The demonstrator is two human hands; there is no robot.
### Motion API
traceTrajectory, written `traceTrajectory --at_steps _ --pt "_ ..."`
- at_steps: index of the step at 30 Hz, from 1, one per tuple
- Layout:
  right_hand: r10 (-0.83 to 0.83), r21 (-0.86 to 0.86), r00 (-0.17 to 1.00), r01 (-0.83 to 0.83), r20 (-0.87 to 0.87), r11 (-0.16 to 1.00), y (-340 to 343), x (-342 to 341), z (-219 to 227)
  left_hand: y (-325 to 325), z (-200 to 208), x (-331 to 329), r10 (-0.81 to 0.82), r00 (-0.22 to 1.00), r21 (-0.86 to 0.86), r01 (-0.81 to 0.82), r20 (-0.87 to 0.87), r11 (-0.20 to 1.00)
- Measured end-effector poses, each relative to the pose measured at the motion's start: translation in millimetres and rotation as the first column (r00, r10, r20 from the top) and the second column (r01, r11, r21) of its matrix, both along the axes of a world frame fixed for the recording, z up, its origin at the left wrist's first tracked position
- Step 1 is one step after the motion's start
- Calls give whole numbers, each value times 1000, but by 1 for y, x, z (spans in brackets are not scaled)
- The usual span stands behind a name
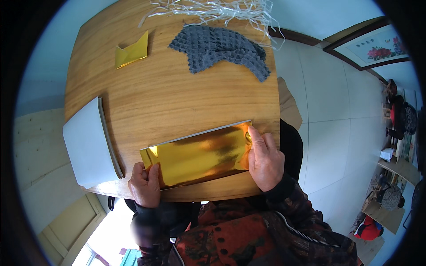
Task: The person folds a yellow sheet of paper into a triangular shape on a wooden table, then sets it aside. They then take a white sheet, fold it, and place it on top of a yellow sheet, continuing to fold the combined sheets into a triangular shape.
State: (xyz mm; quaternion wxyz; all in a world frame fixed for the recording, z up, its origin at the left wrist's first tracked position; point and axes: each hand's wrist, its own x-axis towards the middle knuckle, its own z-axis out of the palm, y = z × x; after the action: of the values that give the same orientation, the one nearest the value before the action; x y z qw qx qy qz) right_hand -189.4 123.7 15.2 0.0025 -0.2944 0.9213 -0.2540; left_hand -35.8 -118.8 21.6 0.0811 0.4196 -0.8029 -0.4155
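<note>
A long sheet of shiny gold foil paper (199, 153) with a pale strip along its far edge lies at the near side of the wooden table, slightly tilted up to the right. My left hand (146, 184) grips its left end, thumb on top. At the right end my right hand (265, 159) pinches the sheet, and the foil looks creased beside the thumb. The fingers under the paper are hidden on both sides. Farther off on the left sits a small folded gold paper piece (132, 52) with pointed corners.
A stack of white sheets (91, 144) rests at the table's left edge. Toward the far right lies a crumpled grey waffle-textured cloth (219, 51), with a tangle of clear plastic strips (217, 11) behind it. The wooden table (186, 97) drops off to a tiled floor (326, 97) on the right.
</note>
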Motion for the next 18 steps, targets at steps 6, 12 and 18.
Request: traceTrajectory --at_steps 6,12,18 --pt "23 9 998 -22 -56 1000 0 -2 -2 1 -1 0 22 999 21 -21 -37 1000" --pt "21 17 998 -21 -52 1000 0 -2 -1 0 0 0 -6 1000 -7 6 -12 1000" --pt "27 24 999 -26 -36 999 0 -2 0 1 0 0 -5 1000 -1 5 -17 1000"
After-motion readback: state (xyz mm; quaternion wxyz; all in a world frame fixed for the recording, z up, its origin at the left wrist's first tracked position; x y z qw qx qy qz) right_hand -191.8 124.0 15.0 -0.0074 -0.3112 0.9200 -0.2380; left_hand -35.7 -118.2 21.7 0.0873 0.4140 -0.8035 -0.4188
